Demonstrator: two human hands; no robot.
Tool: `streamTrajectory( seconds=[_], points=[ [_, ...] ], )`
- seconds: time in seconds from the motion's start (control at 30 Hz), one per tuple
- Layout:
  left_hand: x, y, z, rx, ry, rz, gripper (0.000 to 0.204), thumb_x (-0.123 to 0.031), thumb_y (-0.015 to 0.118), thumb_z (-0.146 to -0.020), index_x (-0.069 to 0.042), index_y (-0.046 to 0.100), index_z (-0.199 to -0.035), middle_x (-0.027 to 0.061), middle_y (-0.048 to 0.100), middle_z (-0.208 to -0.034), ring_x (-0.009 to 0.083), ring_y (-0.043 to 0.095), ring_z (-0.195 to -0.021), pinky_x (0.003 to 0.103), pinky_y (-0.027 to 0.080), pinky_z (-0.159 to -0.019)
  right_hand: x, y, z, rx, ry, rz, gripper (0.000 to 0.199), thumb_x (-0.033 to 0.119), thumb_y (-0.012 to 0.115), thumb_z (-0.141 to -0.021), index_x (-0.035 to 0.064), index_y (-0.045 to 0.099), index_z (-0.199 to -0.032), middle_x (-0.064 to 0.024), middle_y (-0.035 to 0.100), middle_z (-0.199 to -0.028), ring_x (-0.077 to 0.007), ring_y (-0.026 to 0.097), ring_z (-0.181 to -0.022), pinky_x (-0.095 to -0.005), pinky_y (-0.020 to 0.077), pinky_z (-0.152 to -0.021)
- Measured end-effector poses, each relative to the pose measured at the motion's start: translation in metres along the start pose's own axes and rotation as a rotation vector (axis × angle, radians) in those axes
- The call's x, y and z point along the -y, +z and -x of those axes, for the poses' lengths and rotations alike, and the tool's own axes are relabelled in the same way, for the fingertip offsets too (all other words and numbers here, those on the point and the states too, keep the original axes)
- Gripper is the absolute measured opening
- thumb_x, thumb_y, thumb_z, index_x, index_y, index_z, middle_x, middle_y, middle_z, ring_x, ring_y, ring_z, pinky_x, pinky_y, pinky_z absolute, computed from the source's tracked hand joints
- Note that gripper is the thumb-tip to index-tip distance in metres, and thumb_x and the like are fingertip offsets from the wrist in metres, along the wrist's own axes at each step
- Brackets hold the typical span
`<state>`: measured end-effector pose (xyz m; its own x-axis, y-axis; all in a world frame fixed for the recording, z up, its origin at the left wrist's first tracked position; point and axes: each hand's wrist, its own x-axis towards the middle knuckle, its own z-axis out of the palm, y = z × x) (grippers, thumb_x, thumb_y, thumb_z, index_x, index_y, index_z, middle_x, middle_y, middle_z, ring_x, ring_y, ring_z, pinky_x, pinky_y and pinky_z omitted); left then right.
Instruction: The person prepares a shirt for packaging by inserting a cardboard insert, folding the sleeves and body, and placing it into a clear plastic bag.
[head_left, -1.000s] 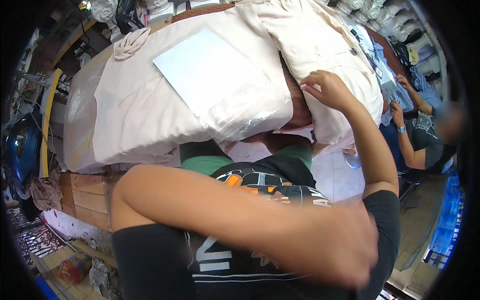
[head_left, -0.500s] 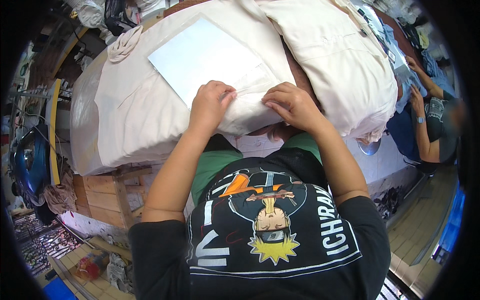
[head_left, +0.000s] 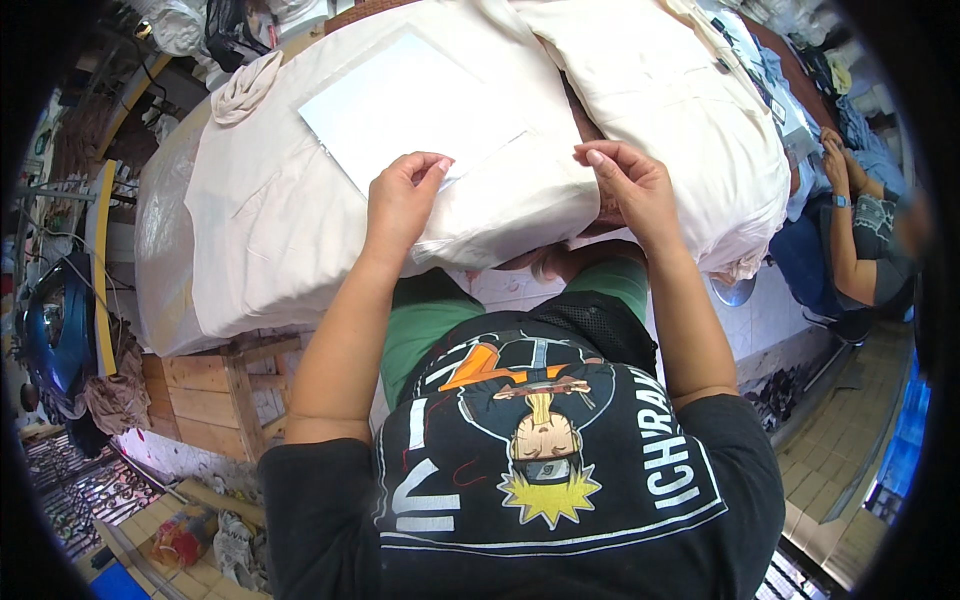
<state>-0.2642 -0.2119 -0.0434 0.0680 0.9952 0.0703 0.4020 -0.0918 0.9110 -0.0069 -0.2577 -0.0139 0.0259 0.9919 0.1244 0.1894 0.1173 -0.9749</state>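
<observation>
A cream folded garment (head_left: 300, 210) lies on a table in front of me, inside a clear plastic bag (head_left: 500, 215). A white sheet of card (head_left: 405, 105) rests flat on top of it. My left hand (head_left: 400, 195) pinches the near edge of the bag and card. My right hand (head_left: 630, 185) grips the bag's right end, fingers curled over the plastic. A second stack of cream garments (head_left: 670, 110) lies just to the right of my right hand.
A wooden table base (head_left: 215, 390) stands below the garment. A bunched cream cloth (head_left: 245, 85) lies at the far left corner. Another person (head_left: 865, 235) in blue sits at the right. A blue object (head_left: 50, 330) sits at the far left.
Both hands came onto the bagged garment; a second ago my arm crossed my chest and my right hand was raised at the right stack. My right hand has since shifted right along the bag.
</observation>
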Motion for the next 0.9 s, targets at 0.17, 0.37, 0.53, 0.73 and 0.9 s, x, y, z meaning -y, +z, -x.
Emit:
streamTrajectory(
  seconds=[0.17,0.37,0.53,0.73,0.9],
  points=[
    [-0.017,0.002,0.006,-0.113,0.229,-0.114,0.012,-0.015,0.063,-0.083,-0.005,0.069,-0.089,0.0096,0.066,-0.088,0.0211,0.064,-0.078,0.03,0.049,-0.071,0.028,0.048,-0.01,0.283,-0.439,0.49,0.02,0.004,0.059,-0.079,0.0022,0.066,-0.098,-0.0132,0.066,-0.098,-0.0279,0.062,-0.092,-0.0339,0.0488,-0.082],
    [-0.045,-0.002,0.009,-0.195,0.432,-0.193,0.01,-0.012,0.064,-0.079,-0.006,0.068,-0.087,0.0081,0.064,-0.088,0.0243,0.062,-0.079,0.033,0.049,-0.071,-0.007,0.096,-0.044,0.502,-0.686,1.018,0.036,0.005,0.056,-0.077,-0.0008,0.057,-0.112,-0.0182,0.055,-0.12,-0.0318,0.049,-0.116,-0.04,0.0388,-0.098],
    [-0.055,-0.013,0.012,-0.189,0.454,-0.203,0.01,-0.013,0.064,-0.079,-0.008,0.069,-0.087,0.0072,0.063,-0.084,0.0236,0.061,-0.077,0.033,0.049,-0.069,0.01,0.091,-0.055,0.631,-0.402,0.815,0.055,0.021,0.069,-0.073,0.0015,0.051,-0.121,-0.0193,0.052,-0.123,-0.0346,0.048,-0.117,-0.0414,0.0374,-0.099],
    [-0.048,-0.019,0.008,-0.214,0.469,-0.26,0.011,-0.011,0.065,-0.08,-0.007,0.07,-0.089,0.0067,0.064,-0.084,0.0179,0.061,-0.072,0.029,0.048,-0.066,0.018,0.076,-0.058,0.748,-0.17,0.563,0.076,0.042,0.07,-0.075,0.0081,0.039,-0.135,-0.0203,0.046,-0.13,-0.0365,0.043,-0.122,-0.0419,0.0355,-0.101],
    [-0.044,-0.019,0.007,-0.206,0.39,-0.225,0.01,-0.015,0.065,-0.081,-0.008,0.07,-0.087,0.0069,0.063,-0.082,0.0201,0.06,-0.072,0.031,0.048,-0.065,0.026,0.062,-0.032,0.914,-0.343,0.61,0.051,0.034,0.056,-0.087,0.0078,0.046,-0.13,-0.0182,0.048,-0.129,-0.0372,0.045,-0.118,-0.0433,0.0377,-0.096]
  ],
)
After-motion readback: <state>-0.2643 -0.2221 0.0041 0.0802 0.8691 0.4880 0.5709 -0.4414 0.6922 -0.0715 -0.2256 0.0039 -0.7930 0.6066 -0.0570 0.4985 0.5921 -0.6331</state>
